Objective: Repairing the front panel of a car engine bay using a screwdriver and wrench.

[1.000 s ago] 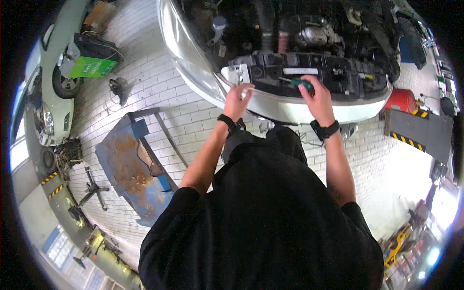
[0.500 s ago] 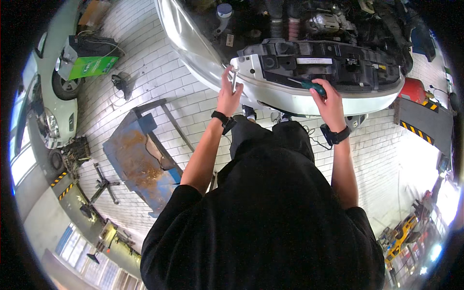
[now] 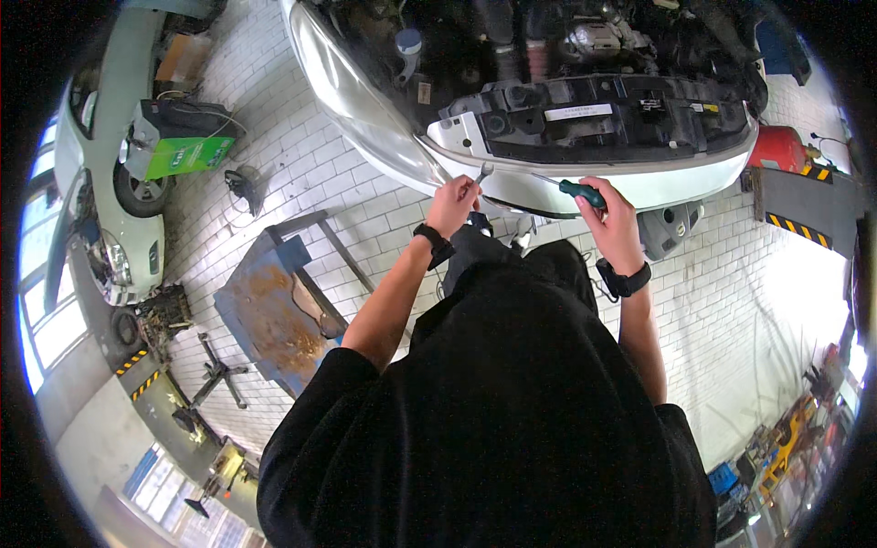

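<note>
In front of me is a white car with its engine bay uncovered. My left hand (image 3: 449, 208) is closed on a small metal wrench (image 3: 485, 171), whose head sticks out past the fingertips over the edge of the white front bumper (image 3: 667, 177). A green-handled screwdriver (image 3: 582, 192) is gripped in my right hand (image 3: 616, 230), its thin shaft pointing left toward the wrench. Both hands are at the near side of the bumper, below the black radiator cover panel (image 3: 630, 137). The clear headlight (image 3: 352, 100) lies ahead and left of my left hand.
To the left stand a rusty blue metal table (image 3: 242, 306), a green and black box (image 3: 187, 157) and another pale car (image 3: 137, 237). A lift base with striped edges (image 3: 804, 205) and a red tank (image 3: 776, 148) are at right. Tools (image 3: 776, 457) crowd the lower right.
My left hand has drawn back from the headlight corner, toward me and to the right, with the wrench. My right hand has come slightly nearer with the screwdriver, off the panel edge.
</note>
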The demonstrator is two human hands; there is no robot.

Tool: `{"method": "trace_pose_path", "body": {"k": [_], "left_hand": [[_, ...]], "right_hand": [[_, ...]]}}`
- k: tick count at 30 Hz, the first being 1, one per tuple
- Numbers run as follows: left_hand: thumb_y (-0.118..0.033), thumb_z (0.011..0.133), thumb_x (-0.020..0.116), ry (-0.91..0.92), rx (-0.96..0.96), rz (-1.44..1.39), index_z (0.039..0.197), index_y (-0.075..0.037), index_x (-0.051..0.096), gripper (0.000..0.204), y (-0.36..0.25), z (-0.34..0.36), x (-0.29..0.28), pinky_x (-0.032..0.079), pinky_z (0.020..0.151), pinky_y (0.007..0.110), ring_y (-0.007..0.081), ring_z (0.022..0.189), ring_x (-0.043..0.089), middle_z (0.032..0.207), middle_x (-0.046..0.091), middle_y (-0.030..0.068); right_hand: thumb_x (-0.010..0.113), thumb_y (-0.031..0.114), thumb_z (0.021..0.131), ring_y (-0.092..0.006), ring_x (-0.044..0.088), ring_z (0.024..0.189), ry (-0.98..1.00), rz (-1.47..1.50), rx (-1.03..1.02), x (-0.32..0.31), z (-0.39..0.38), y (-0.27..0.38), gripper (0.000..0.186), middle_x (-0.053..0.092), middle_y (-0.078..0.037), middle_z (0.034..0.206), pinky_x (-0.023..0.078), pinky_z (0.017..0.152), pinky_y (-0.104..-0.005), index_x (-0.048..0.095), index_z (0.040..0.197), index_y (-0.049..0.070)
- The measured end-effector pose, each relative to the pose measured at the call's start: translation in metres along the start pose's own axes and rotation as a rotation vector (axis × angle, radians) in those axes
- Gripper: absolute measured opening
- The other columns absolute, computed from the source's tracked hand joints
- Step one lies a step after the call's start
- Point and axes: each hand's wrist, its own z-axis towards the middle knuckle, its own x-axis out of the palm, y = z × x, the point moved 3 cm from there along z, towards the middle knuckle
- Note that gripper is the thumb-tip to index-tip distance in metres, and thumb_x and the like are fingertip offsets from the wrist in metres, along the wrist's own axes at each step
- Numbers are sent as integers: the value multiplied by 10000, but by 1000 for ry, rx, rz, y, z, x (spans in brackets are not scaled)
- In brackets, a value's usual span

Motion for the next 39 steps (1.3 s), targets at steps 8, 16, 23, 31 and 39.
{"method": "trace_pose_path", "body": {"k": [8,16,23,31,39], "left_hand": [[-203,930,532,-176,-36,71,883,15,584,229,-8,-55,10,392,515,265,101,545,496,637,574,34],[-70,943,492,-308,94,-15,1150,-71,538,212,-55,-114,-2,400,528,260,104,556,469,666,534,16],[-167,726,739,17,620,466,1201,-158,582,501,-128,-105,36,441,867,412,350,991,505,1063,496,170],[-85,617,732,294,813,318,959,-90,670,348,-148,-73,63,449,809,388,319,936,512,1002,516,136],[-89,623,726,520,867,386,862,-52,665,250,-148,-77,91,447,802,385,306,913,515,942,506,124]], "right_hand": [[651,131,868,-96,461,553,-22,61,-38,-25,-43,-28,205,603,-68,744,399,511,-239,595,1049,55],[654,119,864,-98,466,528,-53,108,-38,-25,-79,-47,193,590,-59,694,394,501,-239,600,1040,62],[671,149,847,-169,538,563,11,134,-53,-17,-82,26,225,629,-100,814,455,547,-283,600,1041,60],[676,129,830,-186,553,586,-30,150,-64,4,-86,83,262,621,-103,825,453,565,-297,603,1074,69],[644,77,851,-90,495,601,-324,132,169,-41,-141,41,166,552,-49,670,415,557,-241,623,1002,9]]}}
